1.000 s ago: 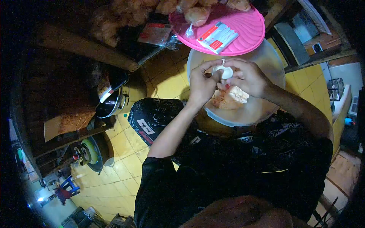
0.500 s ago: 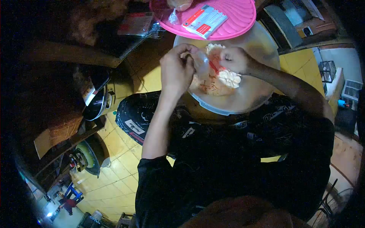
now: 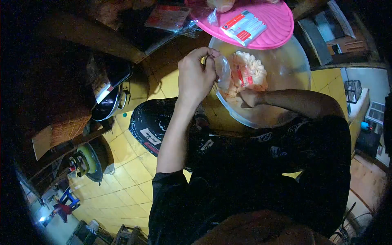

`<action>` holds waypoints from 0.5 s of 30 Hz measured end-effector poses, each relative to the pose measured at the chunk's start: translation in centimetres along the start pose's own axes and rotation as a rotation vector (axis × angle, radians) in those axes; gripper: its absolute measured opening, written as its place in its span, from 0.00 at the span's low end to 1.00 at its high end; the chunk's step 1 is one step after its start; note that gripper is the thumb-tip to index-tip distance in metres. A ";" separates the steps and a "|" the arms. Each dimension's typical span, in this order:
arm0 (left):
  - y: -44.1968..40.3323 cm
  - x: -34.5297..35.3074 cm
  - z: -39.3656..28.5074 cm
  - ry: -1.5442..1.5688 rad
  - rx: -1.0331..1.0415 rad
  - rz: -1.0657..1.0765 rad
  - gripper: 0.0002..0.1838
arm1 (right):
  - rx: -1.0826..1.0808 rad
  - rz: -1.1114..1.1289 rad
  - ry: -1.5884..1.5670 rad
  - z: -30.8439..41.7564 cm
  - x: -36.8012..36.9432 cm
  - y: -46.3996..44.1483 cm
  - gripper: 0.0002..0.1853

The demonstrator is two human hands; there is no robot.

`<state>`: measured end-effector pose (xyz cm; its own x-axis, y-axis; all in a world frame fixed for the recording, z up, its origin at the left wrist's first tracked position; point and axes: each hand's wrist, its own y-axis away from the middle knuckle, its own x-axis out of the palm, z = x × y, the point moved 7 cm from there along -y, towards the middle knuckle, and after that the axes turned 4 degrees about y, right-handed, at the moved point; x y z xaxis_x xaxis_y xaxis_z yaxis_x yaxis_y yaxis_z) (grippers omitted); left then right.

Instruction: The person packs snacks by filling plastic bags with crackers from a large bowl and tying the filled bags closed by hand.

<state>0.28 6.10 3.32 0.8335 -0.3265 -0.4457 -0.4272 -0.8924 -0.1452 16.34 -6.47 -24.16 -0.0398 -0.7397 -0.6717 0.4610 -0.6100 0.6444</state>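
Note:
My left hand [image 3: 197, 73] is closed, thumb and fingers pinching a clear plastic bag [image 3: 223, 70] at the left rim of a large translucent tub [image 3: 286, 61]. Inside the tub lies a clear plastic pack with red print [image 3: 246, 78], with pale, ruffled pieces [image 3: 252, 62] showing in and around it; I cannot tell what they are. My right hand [image 3: 250, 99] is closed at the pack's lower edge and appears to grip it, the fingertips mostly hidden.
A pink tray [image 3: 281, 24] overlaps the tub's far rim and bears a white-and-red packet [image 3: 244, 27] and a small clear bag [image 3: 212, 17]. Another packet [image 3: 168, 17] lies left of the tray. A dark pot [image 3: 108, 104] stands at left on the yellow tiled floor [image 3: 122, 175].
My right hand has moved down and slightly left, to the pack's lower edge. More of the ruffled pieces and red print shows. My left hand still holds the clear bag. The view has shifted.

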 end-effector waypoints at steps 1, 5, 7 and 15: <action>0.0 0.1 -0.2 -0.005 0.010 0.012 0.10 | -0.122 -0.001 0.093 2.3 -2.1 0.4 0.21; 0.1 0.6 0.0 0.098 -0.015 0.029 0.11 | -0.016 -0.007 0.069 4.7 -7.8 2.7 0.18; 0.2 1.0 0.0 0.166 -0.046 0.044 0.10 | -0.152 -0.247 -0.158 5.5 -11.8 5.2 0.17; 1.3 3.0 -0.5 0.008 0.038 0.151 0.15 | -0.116 -0.594 -0.359 4.9 -21.0 13.6 0.15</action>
<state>2.40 3.82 2.20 0.7616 -0.4587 -0.4578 -0.5605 -0.8208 -0.1101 19.11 -0.66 0.53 -0.5954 -0.3509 -0.7228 0.3611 -0.9205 0.1495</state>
